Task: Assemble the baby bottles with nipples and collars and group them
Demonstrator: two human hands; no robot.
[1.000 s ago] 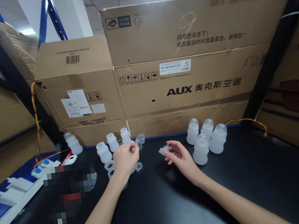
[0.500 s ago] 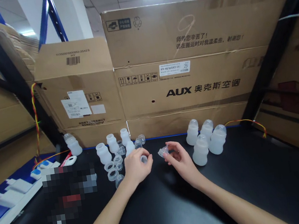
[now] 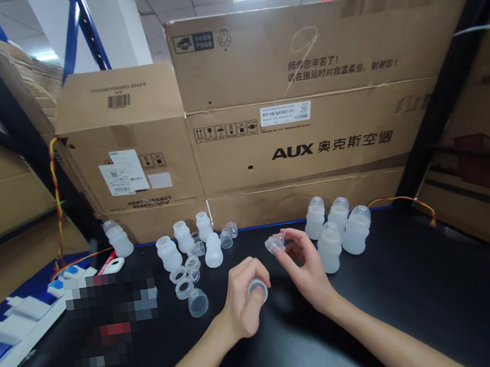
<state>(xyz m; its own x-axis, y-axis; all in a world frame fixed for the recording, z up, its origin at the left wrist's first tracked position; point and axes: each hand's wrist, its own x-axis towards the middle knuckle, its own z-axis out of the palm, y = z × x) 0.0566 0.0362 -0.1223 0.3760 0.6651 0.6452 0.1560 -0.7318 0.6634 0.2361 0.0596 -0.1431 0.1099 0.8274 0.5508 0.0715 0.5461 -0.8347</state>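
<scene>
My left hand (image 3: pixel 245 299) is closed round a translucent bottle collar (image 3: pixel 258 291), its thumb pressed over the round opening. My right hand (image 3: pixel 304 263) pinches a clear bottle nipple (image 3: pixel 274 244) between thumb and fingers, a little above and to the right of the collar; the two parts are apart. Left of my left hand stand open white baby bottles (image 3: pixel 213 251), with loose collars (image 3: pixel 184 288) in front of them and a clear dome cap (image 3: pixel 198 302) nearest to me. Several capped bottles (image 3: pixel 328 249) stand upright just right of my right hand.
Small clear caps (image 3: pixel 231 229) lie at the back of the black table (image 3: pixel 291 353). Another capped bottle (image 3: pixel 118 238) stands at the far left, near a white power strip (image 3: pixel 24 336) with plugs and cables. A cardboard box wall (image 3: pixel 244 177) closes off the back.
My left hand has moved right and toward me with the collar, away from the open bottles, uncovering the dome cap and a bottle. The nipple in my right hand has shifted slightly right.
</scene>
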